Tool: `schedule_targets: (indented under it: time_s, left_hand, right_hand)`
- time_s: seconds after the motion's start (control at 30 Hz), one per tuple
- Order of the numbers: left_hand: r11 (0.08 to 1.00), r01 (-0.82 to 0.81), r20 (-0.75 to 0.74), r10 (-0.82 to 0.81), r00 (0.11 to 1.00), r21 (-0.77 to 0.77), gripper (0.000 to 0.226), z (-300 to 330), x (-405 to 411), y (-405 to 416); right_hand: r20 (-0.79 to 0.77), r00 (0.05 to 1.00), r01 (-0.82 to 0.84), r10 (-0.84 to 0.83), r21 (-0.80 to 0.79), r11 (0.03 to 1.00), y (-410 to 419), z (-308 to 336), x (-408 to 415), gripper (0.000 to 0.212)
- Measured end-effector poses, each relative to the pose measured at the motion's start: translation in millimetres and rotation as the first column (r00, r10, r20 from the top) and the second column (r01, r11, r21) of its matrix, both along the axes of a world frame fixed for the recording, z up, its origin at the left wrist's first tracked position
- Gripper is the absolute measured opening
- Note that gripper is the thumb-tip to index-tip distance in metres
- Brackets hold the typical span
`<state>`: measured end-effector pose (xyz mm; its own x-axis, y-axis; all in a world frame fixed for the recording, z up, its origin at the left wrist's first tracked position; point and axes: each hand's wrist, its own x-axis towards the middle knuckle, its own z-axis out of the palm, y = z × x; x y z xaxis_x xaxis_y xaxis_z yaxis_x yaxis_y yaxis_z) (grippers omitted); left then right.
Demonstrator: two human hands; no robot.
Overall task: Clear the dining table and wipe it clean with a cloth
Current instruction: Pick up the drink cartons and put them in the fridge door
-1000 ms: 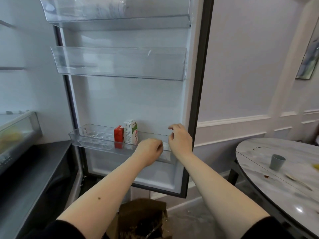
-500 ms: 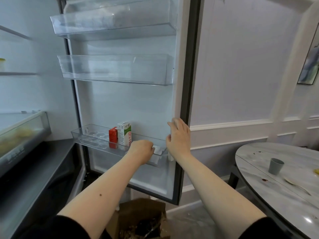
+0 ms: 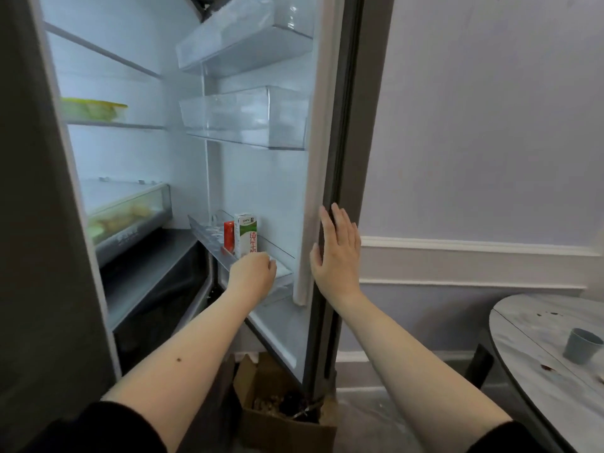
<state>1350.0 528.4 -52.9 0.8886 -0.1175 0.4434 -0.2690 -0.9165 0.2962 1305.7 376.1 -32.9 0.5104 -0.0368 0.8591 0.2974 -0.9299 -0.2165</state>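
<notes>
Stowing step: left hand (image 3: 253, 271) curled in the door bin (image 3: 261, 253), contents unclear; flat, relaxed right hand (image 3: 336, 253) rests on fridge door (image 3: 346, 158); next, closing it.

The worktop (image 3: 536, 348) is a round dining table with a pale grey marbled top and a dark rim, showing only in part at the lower right edge of the view. A straight seam crosses its surface. Small dark red-brown stains dot the worktop near the seam and nearer the rim. A small grey-blue cup (image 3: 582, 346) stands upright on the worktop, close to the right edge of the view, with a dark stain just in front of it toward the rim.
</notes>
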Motion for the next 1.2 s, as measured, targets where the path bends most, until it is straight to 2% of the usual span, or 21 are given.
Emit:
schedule_targets:
  time_s: [0.07,0.17,0.3,0.37,0.53,0.73,0.97,1.07,1.2]
  left_hand:
    - [0.981,0.016,0.072,-0.002,0.997,-0.194,0.031,-0.3,-11.2,8.0]
    - [0.913,0.046,0.107,-0.003,0.994,-0.405,0.026,10.3,-27.3,17.1]
    - [0.808,0.083,0.166,0.019,0.986,-0.584,0.029,27.4,-46.2,32.7]
    - [0.812,0.107,0.246,0.046,0.968,-0.574,0.036,31.6,-56.0,44.7]
    - [0.902,0.162,0.432,0.03,0.902,-0.4,0.045,38.0,-71.5,78.5]
    - [0.971,0.01,0.486,0.112,0.867,-0.241,0.049,40.0,-82.6,115.4]
    - [0.976,-0.092,0.49,0.179,0.853,-0.195,0.052,49.0,-82.6,154.8]
    - [0.979,-0.077,0.497,0.164,0.852,-0.191,0.051,48.5,-83.3,165.9]
    - [0.984,-0.091,0.475,0.155,0.866,-0.155,0.053,45.2,-81.9,176.3]
  right_hand:
    - [-0.006,0.998,-0.055,0.057,0.115,0.992,12.6,0.1,-5.4,0.066]
    - [-0.014,0.99,-0.132,0.141,0.276,0.952,35.9,1.9,-12.8,0.064]
    - [0.023,0.976,-0.212,0.216,0.313,0.926,68.1,3.4,-22.8,0.06]
    - [0.04,0.976,-0.218,0.216,0.284,0.934,83.3,2.2,-26.3,0.059]
    - [0.054,0.966,-0.257,0.252,0.224,0.94,115.3,-0.1,-33.2,0.056]
    - [0.089,0.915,-0.404,0.394,0.202,0.892,154.1,8.3,-40.3,0.052]
    - [0.189,0.837,-0.546,0.513,0.349,0.762,194.0,24.6,-45.1,0.056]
    - [0.232,0.804,-0.59,0.548,0.428,0.685,208.5,27.1,-43.7,0.053]
    - [0.191,0.725,-0.65,0.661,0.504,0.568,217.7,29.1,-40.1,0.048]
